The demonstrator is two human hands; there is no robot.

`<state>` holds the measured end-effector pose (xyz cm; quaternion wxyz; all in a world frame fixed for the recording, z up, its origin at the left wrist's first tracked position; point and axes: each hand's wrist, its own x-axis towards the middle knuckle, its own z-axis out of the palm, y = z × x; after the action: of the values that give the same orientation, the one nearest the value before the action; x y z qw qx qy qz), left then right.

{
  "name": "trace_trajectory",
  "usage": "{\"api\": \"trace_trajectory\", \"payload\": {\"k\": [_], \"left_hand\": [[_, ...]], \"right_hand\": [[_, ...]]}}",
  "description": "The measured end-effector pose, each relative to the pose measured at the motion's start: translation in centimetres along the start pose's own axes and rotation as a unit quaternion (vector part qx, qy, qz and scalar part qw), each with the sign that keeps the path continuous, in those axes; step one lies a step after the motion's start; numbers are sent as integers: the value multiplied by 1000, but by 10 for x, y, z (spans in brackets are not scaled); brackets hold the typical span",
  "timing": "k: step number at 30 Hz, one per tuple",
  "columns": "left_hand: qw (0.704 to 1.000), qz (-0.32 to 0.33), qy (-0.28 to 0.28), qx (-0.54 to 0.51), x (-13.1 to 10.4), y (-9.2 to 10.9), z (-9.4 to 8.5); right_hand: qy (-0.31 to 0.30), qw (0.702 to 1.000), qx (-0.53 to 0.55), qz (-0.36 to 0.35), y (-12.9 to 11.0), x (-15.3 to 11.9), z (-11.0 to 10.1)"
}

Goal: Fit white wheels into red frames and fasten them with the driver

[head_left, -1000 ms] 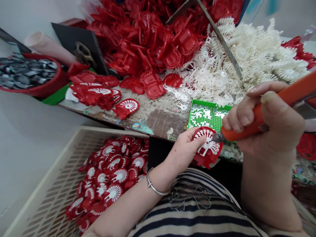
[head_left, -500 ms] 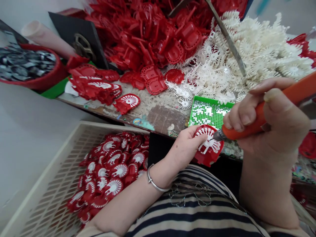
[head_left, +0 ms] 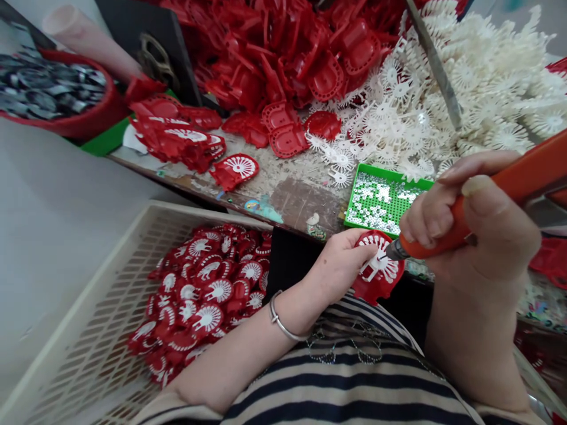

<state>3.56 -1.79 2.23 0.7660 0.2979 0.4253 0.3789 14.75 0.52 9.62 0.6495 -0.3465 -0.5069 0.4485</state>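
Note:
My left hand (head_left: 343,262) grips a red plastic part (head_left: 372,290) by its left side, thumb on top. A white fan-shaped piece (head_left: 384,264) lies on that part. My right hand (head_left: 469,218) is wrapped round an orange power screwdriver (head_left: 522,177), its metal tip pointing down and left at the middle of the white piece. Whether a screw sits under the tip is too small to tell. Just behind the hands is a green tray (head_left: 354,224) with many small shiny metal pieces.
Red parts (head_left: 328,77) and white fan pieces (head_left: 407,124) are heaped on the worktable (head_left: 296,203). A cream basket (head_left: 88,319) at lower left holds assembled parts. A red tub (head_left: 113,97) of metal pieces stands far left. A metal bar (head_left: 436,65) juts over the white heap.
The view has shifted, so the table things appear farther right and slightly higher. Both hands keep their holds, and the screwdriver tip stays at the white piece.

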Motion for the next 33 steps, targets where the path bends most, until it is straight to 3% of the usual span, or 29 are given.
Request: {"api": "trace_trajectory", "payload": {"k": [6,25,33], "left_hand": [[1000,-4,-4,-2,-2,-2,1],[999,-32,-14,-27,-3,-6,6],[999,-37,-9,5,-3,-11,5]], "right_hand": [[-19,1000,10,8,-2,-4,-1],[1,1000,-2,-4,1,-13,-6],[-11,999,22,41,4,-18,-8]]}}
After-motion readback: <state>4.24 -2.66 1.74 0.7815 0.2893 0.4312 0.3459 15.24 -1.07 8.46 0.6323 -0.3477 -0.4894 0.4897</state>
